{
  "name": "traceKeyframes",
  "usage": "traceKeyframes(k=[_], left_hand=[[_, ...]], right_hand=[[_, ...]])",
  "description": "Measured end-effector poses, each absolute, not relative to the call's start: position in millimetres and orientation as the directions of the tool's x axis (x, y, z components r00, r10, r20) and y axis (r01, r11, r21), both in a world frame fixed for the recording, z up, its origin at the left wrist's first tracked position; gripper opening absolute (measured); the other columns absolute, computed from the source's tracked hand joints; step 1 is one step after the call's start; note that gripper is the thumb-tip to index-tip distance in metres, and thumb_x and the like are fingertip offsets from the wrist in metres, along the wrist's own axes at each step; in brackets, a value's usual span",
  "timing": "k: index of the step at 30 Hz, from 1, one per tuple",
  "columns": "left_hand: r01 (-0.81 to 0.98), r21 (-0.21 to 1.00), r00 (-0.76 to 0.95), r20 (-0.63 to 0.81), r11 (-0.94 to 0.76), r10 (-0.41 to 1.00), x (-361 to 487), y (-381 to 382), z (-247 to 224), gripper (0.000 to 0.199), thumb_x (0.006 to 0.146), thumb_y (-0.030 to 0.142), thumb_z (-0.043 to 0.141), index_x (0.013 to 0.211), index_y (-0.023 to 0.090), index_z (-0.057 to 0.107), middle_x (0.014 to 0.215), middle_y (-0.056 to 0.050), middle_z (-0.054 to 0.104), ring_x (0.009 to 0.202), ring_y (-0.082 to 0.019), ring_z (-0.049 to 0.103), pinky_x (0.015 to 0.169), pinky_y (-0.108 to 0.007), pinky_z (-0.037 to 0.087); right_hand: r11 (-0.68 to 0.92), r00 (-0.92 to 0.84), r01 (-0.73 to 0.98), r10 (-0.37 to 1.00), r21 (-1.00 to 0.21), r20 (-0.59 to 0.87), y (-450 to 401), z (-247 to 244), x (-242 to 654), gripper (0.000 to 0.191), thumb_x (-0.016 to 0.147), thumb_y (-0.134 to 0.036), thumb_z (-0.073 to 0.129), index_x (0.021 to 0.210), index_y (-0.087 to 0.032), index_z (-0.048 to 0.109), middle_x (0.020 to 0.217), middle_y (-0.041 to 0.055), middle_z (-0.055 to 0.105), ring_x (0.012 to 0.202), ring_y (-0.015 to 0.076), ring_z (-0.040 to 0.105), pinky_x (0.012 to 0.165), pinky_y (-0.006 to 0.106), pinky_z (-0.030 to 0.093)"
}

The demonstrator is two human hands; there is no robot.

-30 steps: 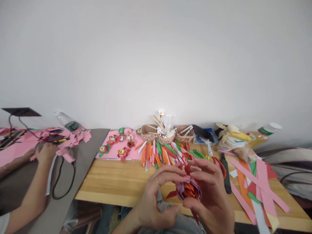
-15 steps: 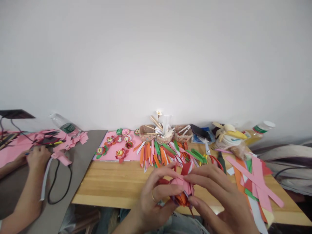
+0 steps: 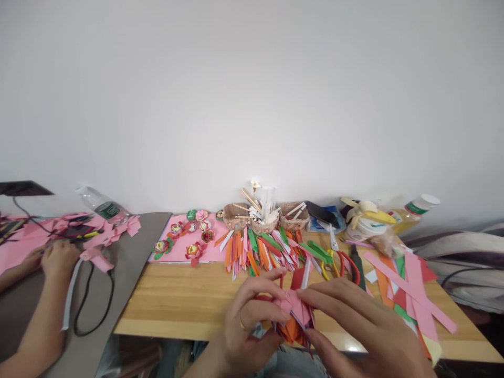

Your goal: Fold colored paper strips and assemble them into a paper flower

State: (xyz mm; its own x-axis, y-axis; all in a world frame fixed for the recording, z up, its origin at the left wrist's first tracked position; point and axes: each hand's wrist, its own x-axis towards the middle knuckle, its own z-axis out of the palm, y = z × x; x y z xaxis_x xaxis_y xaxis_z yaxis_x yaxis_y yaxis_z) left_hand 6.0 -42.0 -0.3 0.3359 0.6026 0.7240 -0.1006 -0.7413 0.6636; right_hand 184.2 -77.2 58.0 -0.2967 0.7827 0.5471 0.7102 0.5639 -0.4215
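Observation:
A folded paper flower (image 3: 293,317) in pink, orange and red is held above the table's front edge, over my lap. My left hand (image 3: 252,320) grips its left side between thumb and fingers; a ring shows on one finger. On the other side, my right hand (image 3: 354,320) pinches the pink paper with fingertips on top and the thumb below. Red and white strip ends (image 3: 301,275) stick up from the flower's top. Its underside is partly hidden by my fingers. Just beyond my hands lies a pile of folded paper strips (image 3: 260,249) in several colours.
Scissors (image 3: 340,262) lie behind my right hand, with cut paper strips (image 3: 419,299) at the right. Finished paper flowers (image 3: 192,250) rest on a pink sheet (image 3: 212,247). Small baskets (image 3: 236,216) stand by the wall. At left, another person's hands (image 3: 59,257) work beside a cable (image 3: 76,315).
My right hand has shifted slightly, and its fingers now lie flatter over the flower. The flower stays between both hands. The whole view has moved a little.

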Motion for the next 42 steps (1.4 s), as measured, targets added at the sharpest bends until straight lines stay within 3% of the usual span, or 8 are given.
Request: traceKeyframes(k=[9, 15, 21, 31, 42], left_hand=[[-0.142, 0.708, 0.314, 0.695, -0.692, 0.647, 7.5, -43.5, -5.6, 0.028, 0.082, 0.019, 0.057, 0.109, 0.026, 0.051, 0.098, -0.007, 0.054, 0.105, -0.023, 0.056, 0.096, -0.047, 0.046], [-0.144, 0.689, 0.339, 0.709, -0.711, 0.618, 5.5, -42.2, -2.5, 0.028, 0.083, 0.017, 0.057, 0.109, 0.024, 0.052, 0.099, -0.006, 0.053, 0.109, -0.021, 0.054, 0.1, -0.04, 0.044], [-0.143, 0.68, 0.33, 0.718, -0.719, 0.613, 6.2, -41.6, -1.6, 0.036, 0.083, 0.015, 0.056, 0.116, 0.024, 0.049, 0.102, -0.007, 0.055, 0.105, -0.019, 0.056, 0.1, -0.044, 0.044], [-0.143, 0.66, 0.296, 0.74, -0.738, 0.604, 6.7, -39.2, -3.8, 0.037, 0.081, 0.015, 0.057, 0.117, 0.025, 0.049, 0.1, -0.008, 0.059, 0.096, -0.019, 0.06, 0.098, -0.047, 0.044], [-0.15, 0.66, 0.344, 0.732, -0.736, 0.587, 3.4, -38.1, -4.4, 0.037, 0.081, 0.013, 0.057, 0.116, 0.024, 0.049, 0.101, -0.009, 0.062, 0.1, -0.021, 0.061, 0.099, -0.048, 0.044]], right_hand=[[0.594, -0.274, 0.703, 0.733, -0.391, 0.622, -76.5, 53.5, 182.4, 0.018, 0.077, -0.013, 0.057, 0.094, -0.02, 0.06, 0.079, 0.0047, 0.072, 0.068, 0.0163, 0.069, 0.061, 0.025, 0.057], [0.602, -0.26, 0.71, 0.707, -0.365, 0.658, -77.8, 50.2, 180.2, 0.024, 0.073, -0.012, 0.061, 0.096, -0.018, 0.063, 0.08, 0.0054, 0.072, 0.068, 0.0167, 0.069, 0.063, 0.025, 0.058], [0.599, -0.24, 0.718, 0.69, -0.353, 0.682, -79.8, 51.7, 178.9, 0.02, 0.076, -0.018, 0.061, 0.095, -0.021, 0.063, 0.078, 0.005, 0.073, 0.066, 0.0179, 0.069, 0.059, 0.026, 0.058], [0.542, -0.164, 0.731, 0.729, -0.415, 0.665, -79.7, 48.9, 179.4, 0.02, 0.075, -0.02, 0.064, 0.094, -0.022, 0.064, 0.08, 0.0039, 0.074, 0.069, 0.0186, 0.071, 0.065, 0.026, 0.059], [0.526, -0.175, 0.647, 0.807, -0.552, 0.564, -75.2, 53.7, 178.5, 0.022, 0.074, -0.023, 0.069, 0.095, -0.023, 0.064, 0.079, 0.0018, 0.072, 0.069, 0.0165, 0.069, 0.06, 0.022, 0.057]])
